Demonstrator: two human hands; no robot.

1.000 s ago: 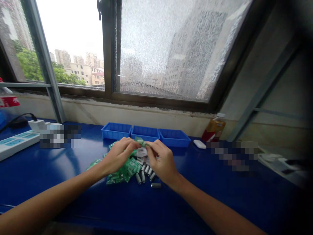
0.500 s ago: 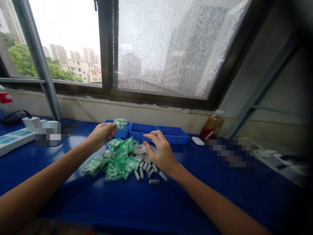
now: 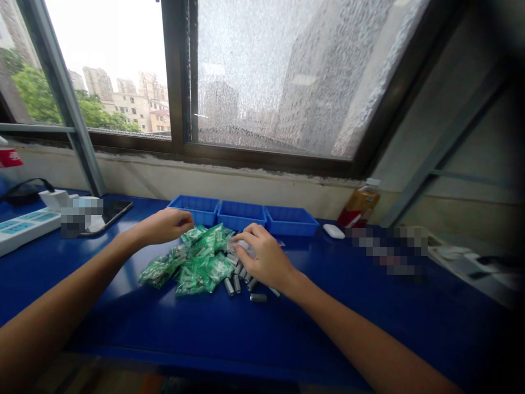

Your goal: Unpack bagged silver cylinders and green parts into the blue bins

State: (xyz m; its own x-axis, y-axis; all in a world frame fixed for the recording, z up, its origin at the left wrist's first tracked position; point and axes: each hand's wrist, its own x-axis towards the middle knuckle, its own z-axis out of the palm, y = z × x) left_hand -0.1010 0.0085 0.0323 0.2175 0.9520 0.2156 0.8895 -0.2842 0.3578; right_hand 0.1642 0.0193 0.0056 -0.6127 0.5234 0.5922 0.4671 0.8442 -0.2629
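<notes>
My left hand point(image 3: 174, 224) is closed, fingers curled, with nothing visible in it. It hovers just in front of the left blue bin point(image 3: 199, 203), above the back of a pile of green plastic packets point(image 3: 203, 268). My right hand point(image 3: 264, 254) is over the right side of the pile. Its thumb and index finger come together on a clear plastic bag point(image 3: 230, 244), which the fingers partly hide. Below this hand lie several short grey metal cylinders point(image 3: 237, 284), one of them point(image 3: 258, 297) nearer the front.
Along the wall stand a middle blue bin point(image 3: 241, 210) and a right blue bin point(image 3: 291, 216). Further right are a white rounded object point(image 3: 333, 231) and a bottle point(image 3: 361, 205). A power strip point(image 3: 28, 227) and a phone point(image 3: 117, 210) lie on the left of the blue table point(image 3: 172, 334).
The packet that my left hand held over the left bin is out of sight, and the fingers have curled. My right hand has lowered onto the clear bag, its thumb and index finger closer together.
</notes>
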